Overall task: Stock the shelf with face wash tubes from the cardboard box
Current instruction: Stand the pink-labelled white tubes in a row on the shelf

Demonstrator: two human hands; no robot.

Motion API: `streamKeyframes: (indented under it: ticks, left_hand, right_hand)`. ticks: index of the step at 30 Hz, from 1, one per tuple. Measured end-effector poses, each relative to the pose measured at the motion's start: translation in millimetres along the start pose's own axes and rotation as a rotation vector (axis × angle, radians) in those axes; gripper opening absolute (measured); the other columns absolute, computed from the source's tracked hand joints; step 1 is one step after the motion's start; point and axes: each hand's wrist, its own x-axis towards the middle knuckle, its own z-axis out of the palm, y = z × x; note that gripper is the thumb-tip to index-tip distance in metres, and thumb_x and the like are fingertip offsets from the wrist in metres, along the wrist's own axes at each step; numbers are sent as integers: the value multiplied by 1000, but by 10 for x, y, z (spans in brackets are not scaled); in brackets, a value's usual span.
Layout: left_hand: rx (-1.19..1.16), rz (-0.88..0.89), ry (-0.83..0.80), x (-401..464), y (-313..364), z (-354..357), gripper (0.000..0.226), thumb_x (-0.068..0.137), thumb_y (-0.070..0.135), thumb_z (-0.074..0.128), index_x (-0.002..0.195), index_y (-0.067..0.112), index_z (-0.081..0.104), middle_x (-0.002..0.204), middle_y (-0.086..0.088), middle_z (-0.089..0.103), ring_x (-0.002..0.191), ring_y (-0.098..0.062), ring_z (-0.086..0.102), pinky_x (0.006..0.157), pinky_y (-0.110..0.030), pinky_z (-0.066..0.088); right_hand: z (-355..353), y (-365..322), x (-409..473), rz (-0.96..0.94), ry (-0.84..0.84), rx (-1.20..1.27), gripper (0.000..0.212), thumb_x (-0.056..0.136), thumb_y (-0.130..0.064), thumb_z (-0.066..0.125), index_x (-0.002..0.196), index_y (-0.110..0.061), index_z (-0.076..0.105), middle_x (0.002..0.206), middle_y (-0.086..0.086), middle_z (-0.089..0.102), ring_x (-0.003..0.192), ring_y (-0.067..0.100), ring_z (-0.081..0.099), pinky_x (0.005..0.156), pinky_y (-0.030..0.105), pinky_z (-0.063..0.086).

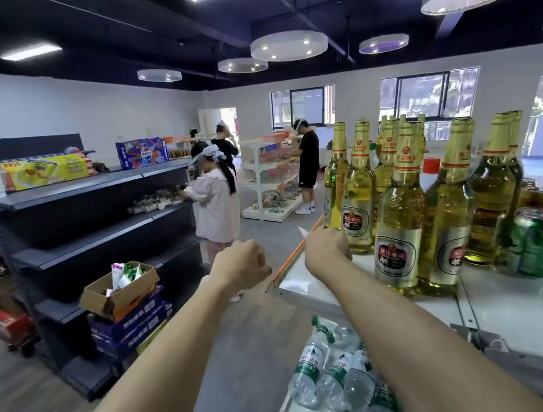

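An open cardboard box (120, 296) sits on stacked blue cartons beside the dark shelf unit (98, 188) at the left. Several white and green face wash tubes (123, 274) stick up out of it. Both my arms reach forward at mid-frame, well to the right of the box. My left hand (240, 264) is curled into a loose fist with nothing visible in it. My right hand (326, 247) is at the corner of the white shelf (303, 285). It pinches a thin white pointed slip (303, 231); I cannot make out what the slip is.
Tall golden beer bottles (399, 221) and green cans (536, 241) crowd the white shelf at the right. Water bottles (337, 374) lie on its lower level. A person in a pale top (214, 207) stands at the dark shelf's end. Other people stand further back.
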Motion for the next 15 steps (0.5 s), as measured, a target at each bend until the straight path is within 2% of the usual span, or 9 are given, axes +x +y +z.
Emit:
streamKeyframes:
  ticks: [3,6,10,15]
  left_hand:
    - [17,-50,5,-38,-141,-51,12,81,33,66,84,22,69,88,1,68,79,-21,63,65,-28,42]
    - [22,-71,11,-28,-244,-54,11,83,32,65,81,22,67,85,2,63,79,-21,61,65,-27,40]
    - [23,-52,4,-40,-277,-44,11,84,33,65,82,22,67,84,2,62,79,-22,61,66,-27,40]
    - [22,-61,15,-91,-360,-196,13,84,32,63,85,20,69,85,1,61,79,-22,59,66,-28,40]
  right_hand:
    - [107,67,41,45,-72,28,53,88,0,53,140,-11,52,123,12,62,107,33,65,63,43,58]
    - [140,114,47,35,-50,16,41,92,-4,53,132,-8,58,128,11,59,116,29,59,76,38,60]
    - [86,180,43,30,-3,29,33,90,-10,54,121,-14,64,117,4,66,104,24,65,69,29,53]
    - [-11,191,-88,72,124,217,29,89,-11,59,118,-11,62,113,6,66,106,26,65,67,30,44]
